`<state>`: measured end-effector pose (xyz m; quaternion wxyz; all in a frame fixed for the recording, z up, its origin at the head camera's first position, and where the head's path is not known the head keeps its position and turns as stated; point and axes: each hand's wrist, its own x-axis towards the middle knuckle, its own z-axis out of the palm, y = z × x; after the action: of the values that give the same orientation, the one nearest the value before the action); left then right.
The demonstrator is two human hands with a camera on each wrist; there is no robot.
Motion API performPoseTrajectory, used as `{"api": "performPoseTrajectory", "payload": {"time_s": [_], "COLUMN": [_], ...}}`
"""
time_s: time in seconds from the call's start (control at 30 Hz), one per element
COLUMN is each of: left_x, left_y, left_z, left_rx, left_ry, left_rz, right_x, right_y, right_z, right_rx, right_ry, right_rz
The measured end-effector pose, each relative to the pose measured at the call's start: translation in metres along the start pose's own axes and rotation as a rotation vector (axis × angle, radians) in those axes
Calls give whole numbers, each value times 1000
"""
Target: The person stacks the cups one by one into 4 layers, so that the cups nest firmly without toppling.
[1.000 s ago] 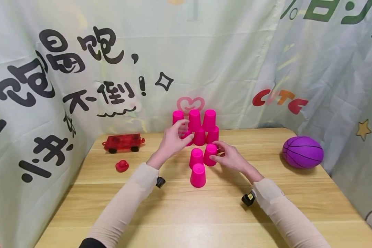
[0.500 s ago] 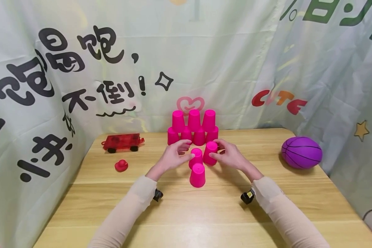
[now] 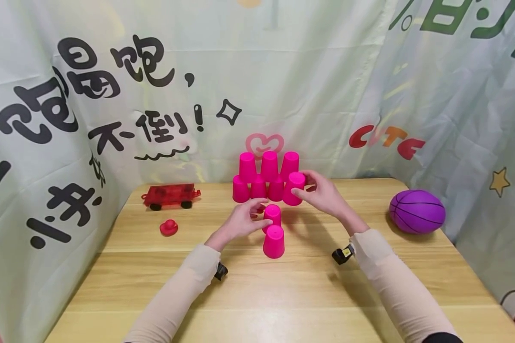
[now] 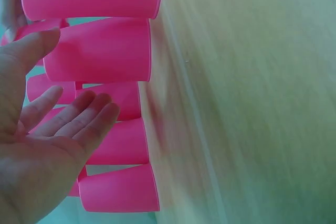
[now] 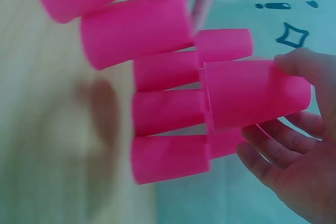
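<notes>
Smooth, faintly glossy pink plastic cups (image 3: 273,242), slightly translucent at the rims. Pale wood-grain table (image 3: 283,295), satin finish. Creased printed cloth backdrop (image 3: 309,76), matt. Translucent red plastic toy car (image 3: 170,196). Matt, ribbed purple rubber ball (image 3: 417,211). Soft beige knit sleeves (image 3: 178,295).

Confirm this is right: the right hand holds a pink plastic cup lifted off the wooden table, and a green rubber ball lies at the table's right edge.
One detail is wrong: the rubber ball is purple, not green, as the head view shows. The right hand does hold a pink plastic cup above the wooden table.
</notes>
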<state>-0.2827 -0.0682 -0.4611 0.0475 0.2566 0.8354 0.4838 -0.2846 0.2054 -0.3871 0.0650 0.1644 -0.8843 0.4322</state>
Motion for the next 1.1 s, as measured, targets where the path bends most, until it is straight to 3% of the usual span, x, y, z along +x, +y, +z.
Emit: {"api": "performPoseTrajectory", "payload": {"time_s": [0.37, 0.67, 1.1], "left_x": [1, 0, -3], "left_y": [-3, -2, -4], "left_z": [4, 2, 3], "left_rx": [38, 41, 23], "left_ry": [-40, -27, -24], "left_rz": [18, 11, -6], "right_x": [26, 44, 77], "right_y": [-29, -41, -50], "right_z": [-20, -30, -27], "right_rx": [53, 68, 48], "right_ry": [76, 159, 166], "right_rz": [-2, 17, 38]}}
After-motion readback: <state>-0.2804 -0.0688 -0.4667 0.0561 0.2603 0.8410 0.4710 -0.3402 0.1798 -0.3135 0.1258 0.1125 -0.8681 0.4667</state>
